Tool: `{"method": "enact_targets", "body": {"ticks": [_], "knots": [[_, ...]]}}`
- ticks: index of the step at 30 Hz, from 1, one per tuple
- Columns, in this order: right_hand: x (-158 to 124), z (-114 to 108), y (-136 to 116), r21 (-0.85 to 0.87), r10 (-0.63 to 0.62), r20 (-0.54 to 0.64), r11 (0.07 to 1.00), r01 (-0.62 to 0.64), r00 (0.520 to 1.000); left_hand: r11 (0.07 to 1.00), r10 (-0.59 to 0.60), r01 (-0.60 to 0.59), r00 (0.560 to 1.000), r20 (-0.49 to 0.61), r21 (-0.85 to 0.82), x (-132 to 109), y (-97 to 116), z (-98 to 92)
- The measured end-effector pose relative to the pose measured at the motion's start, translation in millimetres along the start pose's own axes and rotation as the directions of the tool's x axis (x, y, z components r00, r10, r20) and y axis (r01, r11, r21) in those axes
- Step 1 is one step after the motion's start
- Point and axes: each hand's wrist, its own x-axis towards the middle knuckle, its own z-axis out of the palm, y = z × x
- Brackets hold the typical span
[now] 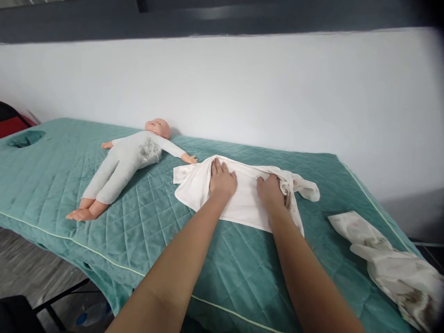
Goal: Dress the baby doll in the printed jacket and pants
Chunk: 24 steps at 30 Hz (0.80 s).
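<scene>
A white baby shirt (244, 192) lies spread with its front parted on the green quilted bed cover. My left hand (222, 179) is flat on the inside of the shirt, fingers stretched toward the collar and its left edge against the left flap. My right hand (271, 190) is at the opposite flap, with its fingers curled at the bunched edge and partly hidden by it; the thumb points toward the middle. Both sleeves stick out sideways, the right one crumpled. A baby doll (130, 159) in a white cloth body lies on its back to the left, one hand close to the shirt's left sleeve.
Another crumpled white garment (388, 259) with printed patches lies at the right. The green quilted cover (163, 236) has a round hole (26, 138) at the far left. A white wall (243, 92) runs behind. Below left, a bottle (92, 314) stands near dark legs.
</scene>
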Motion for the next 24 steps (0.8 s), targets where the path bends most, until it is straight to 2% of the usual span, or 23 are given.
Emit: {"method": "enact_targets", "body": {"ticks": [6,13,19,24], "knots": [[1,3,-1,0.008,0.022,0.002,1.000,-0.022,1.000,1.000,-0.001,0.001,1.000,0.014,-0.019,-1,0,-1.8],[10,5,10,0.058,0.002,-0.104,0.998,0.004,0.995,0.996,-0.031,0.029,0.999,-0.014,-0.087,-4,1,-5.7],[12,6,8,-0.004,0.012,-0.049,1.000,-0.012,0.999,0.997,-0.032,0.034,0.999,0.017,-0.071,-3,1,-4.4],[-21,4,-2,-0.092,-0.098,0.042,0.991,0.102,0.994,0.998,-0.023,0.024,1.000,0.021,-0.060,-2,1,-3.0]]}}
